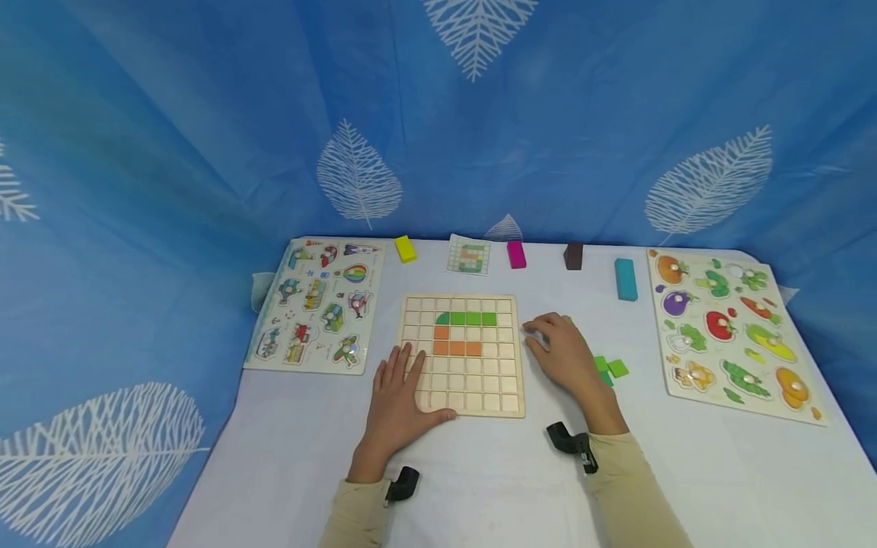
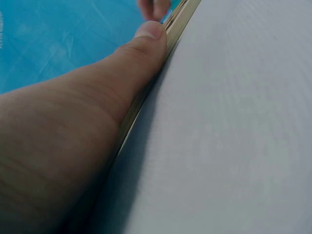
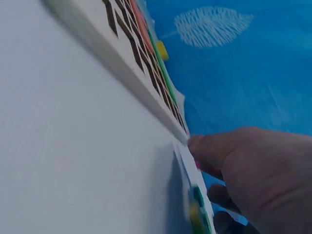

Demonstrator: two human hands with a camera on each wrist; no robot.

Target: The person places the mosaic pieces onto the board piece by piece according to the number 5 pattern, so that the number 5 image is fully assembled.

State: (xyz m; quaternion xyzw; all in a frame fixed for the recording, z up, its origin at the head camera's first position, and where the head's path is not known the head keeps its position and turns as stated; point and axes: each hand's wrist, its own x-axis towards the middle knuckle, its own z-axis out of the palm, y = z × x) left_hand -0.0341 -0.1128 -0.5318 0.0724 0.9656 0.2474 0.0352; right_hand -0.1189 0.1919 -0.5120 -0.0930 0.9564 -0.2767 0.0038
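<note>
A square wooden grid board point(image 1: 479, 407) lies before me. A dark green rounded tile point(image 1: 443, 318) and three green tiles point(image 1: 473, 319) form a row near its top; several orange tiles point(image 1: 457, 348) make an L below. My left hand point(image 1: 397, 411) rests spread on the board's lower left, its thumb along the near edge, also seen in the left wrist view. Just off the board's right edge is my right hand point(image 1: 565, 358), fingers loosely bent, with a gap between index finger and thumb and nothing visible there. Loose green tiles point(image 1: 618, 368) lie beside its wrist.
A vehicle puzzle board point(image 1: 315, 304) lies on the left and a vegetable puzzle board point(image 1: 733, 335) on the right. Along the back are a yellow block point(image 1: 405, 249), a pattern card point(image 1: 469, 254), a magenta block point(image 1: 517, 255), a brown block point(image 1: 573, 256) and a teal block point(image 1: 626, 279).
</note>
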